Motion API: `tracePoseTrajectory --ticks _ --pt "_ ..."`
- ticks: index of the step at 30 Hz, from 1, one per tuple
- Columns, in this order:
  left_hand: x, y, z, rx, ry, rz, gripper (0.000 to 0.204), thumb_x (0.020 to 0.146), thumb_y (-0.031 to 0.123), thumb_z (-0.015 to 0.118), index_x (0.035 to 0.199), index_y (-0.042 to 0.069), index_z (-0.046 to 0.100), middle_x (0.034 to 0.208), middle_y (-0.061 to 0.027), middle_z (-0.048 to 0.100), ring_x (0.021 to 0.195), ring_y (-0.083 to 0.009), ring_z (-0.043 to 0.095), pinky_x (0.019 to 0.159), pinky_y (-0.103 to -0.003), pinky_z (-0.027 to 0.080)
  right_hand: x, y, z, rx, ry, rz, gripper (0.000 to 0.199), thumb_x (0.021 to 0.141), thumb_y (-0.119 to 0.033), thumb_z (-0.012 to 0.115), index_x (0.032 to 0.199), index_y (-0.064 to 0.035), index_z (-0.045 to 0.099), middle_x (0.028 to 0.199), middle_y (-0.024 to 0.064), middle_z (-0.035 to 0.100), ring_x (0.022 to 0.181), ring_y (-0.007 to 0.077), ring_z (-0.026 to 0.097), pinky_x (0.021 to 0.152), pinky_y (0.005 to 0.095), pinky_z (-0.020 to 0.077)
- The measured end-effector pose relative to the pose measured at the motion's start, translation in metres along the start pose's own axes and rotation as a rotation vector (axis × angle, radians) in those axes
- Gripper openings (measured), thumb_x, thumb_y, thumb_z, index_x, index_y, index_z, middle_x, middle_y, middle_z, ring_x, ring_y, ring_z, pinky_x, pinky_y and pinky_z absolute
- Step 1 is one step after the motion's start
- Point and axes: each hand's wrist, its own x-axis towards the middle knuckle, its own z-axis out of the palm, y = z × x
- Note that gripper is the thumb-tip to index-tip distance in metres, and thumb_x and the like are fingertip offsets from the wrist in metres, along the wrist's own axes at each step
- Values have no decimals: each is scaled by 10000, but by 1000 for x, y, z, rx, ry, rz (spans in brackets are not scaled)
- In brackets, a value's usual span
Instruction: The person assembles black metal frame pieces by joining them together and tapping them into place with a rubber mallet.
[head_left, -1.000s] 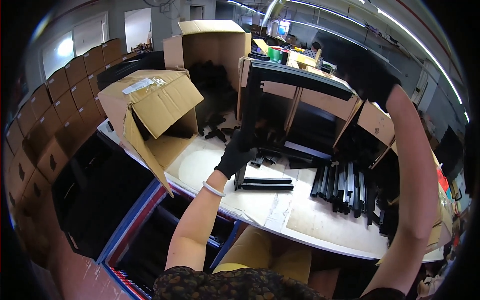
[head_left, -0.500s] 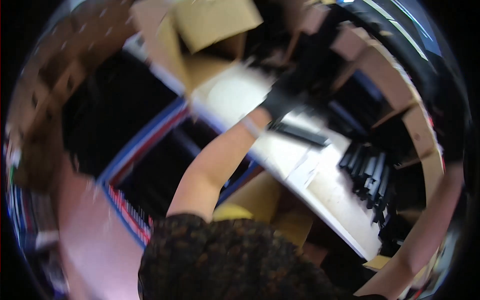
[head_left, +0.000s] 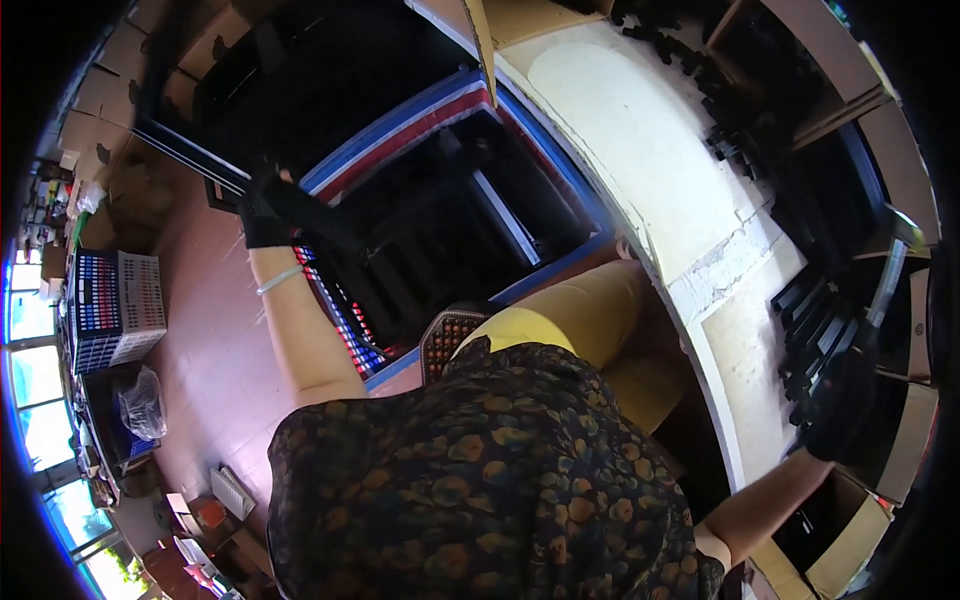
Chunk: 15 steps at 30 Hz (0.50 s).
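Observation:
My left hand [head_left: 266,217], in a black glove, is closed at the end of long dark bars with pale edges [head_left: 190,156], at the upper left. Dark on dark hides most of its fingers. Below and right of it is a crate [head_left: 420,118] with a blue, red and white rim, holding dark contents and a pale-edged strip [head_left: 506,217]. My right hand [head_left: 843,405], also black-gloved, is at the far right, closed around a silvery bar-like piece [head_left: 886,285] with a yellowish end. Beside it, several black bars [head_left: 815,325] lie piled on the white table [head_left: 625,130].
Open cardboard boxes [head_left: 905,170] line the table's right side, and another open box [head_left: 850,540] is by my right forearm. A studded brown seat [head_left: 447,345] is close to my legs. Striped crates [head_left: 115,305] and a clear plastic bag [head_left: 143,405] stand on the left.
My left hand has swung from over the table to the left, past the crate, with dark bars at it. The view has turned, and the silvery piece now shows at my right hand.

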Motion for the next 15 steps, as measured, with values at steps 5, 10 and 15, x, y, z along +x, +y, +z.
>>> tracePoseTrajectory --ticks 5,10,15 --pt "-6 -109 -59 675 66 -152 266 881 327 638 812 72 669 687 -58 621 597 -173 592 584 -302 484 -36 48 81 -5 -217 -375 425 1020 -235 539 1394 -35 514 942 45 668 702 73 621 538 203 477" --pt "-28 -239 5 396 -50 -392 175 824 184 762 891 118 615 642 -40 537 515 -211 555 497 -359 506 -62 19 124 285 -289 102 415 990 -253 601 1365 -81 555 632 -42 491 453 31 438 377 195 320" --pt "-38 -345 104 1267 -207 37 367 824 285 746 1055 7 683 881 -156 714 805 -365 678 759 -447 555 -86 26 120 170 -227 211 425 994 -273 598 1371 -80 559 631 -43 496 450 45 434 398 218 322"
